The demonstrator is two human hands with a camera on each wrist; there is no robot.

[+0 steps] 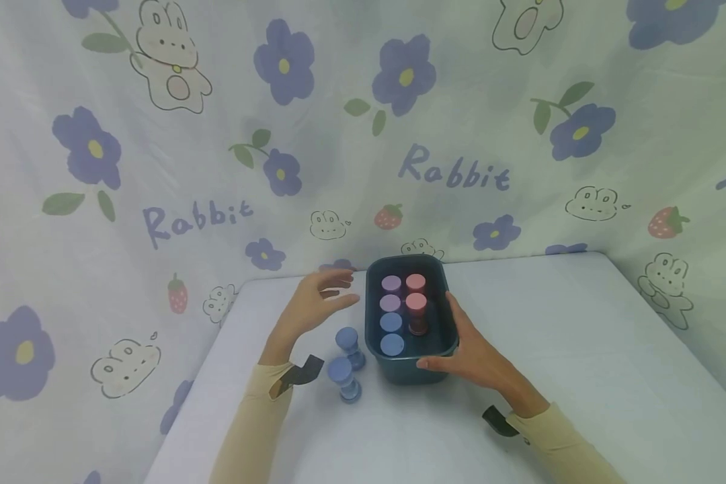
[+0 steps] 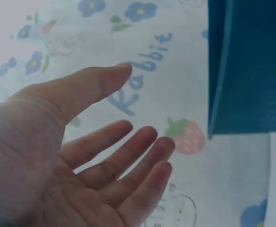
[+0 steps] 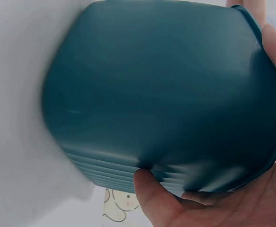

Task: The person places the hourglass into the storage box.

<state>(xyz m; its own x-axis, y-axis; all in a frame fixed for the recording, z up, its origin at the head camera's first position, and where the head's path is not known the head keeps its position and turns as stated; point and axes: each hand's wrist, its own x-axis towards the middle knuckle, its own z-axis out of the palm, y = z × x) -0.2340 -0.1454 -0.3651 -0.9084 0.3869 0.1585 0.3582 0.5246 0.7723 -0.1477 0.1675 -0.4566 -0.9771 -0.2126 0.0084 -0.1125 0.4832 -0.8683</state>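
Note:
A dark teal plastic bin (image 1: 408, 371) stands on the white table. My right hand (image 1: 474, 346) grips its near right corner, thumb at the front rim and fingers along the right side. In the right wrist view, fingertips press the ribbed wall of the bin (image 3: 152, 94). To the left of the bin, my left hand (image 1: 314, 302) is held up with relaxed, spread fingers and nothing in it. Spool-shaped pieces fill part of the bin: two purple (image 1: 390, 303), two pink (image 1: 415, 304) and two blue (image 1: 391, 344).
Two more blue spool-shaped pieces, one farther back (image 1: 349, 346) and one nearer (image 1: 344, 378), stand on the table left of the bin, close to my left wrist. A curtain (image 1: 351, 134) with rabbits and flowers hangs behind the table (image 1: 581, 349).

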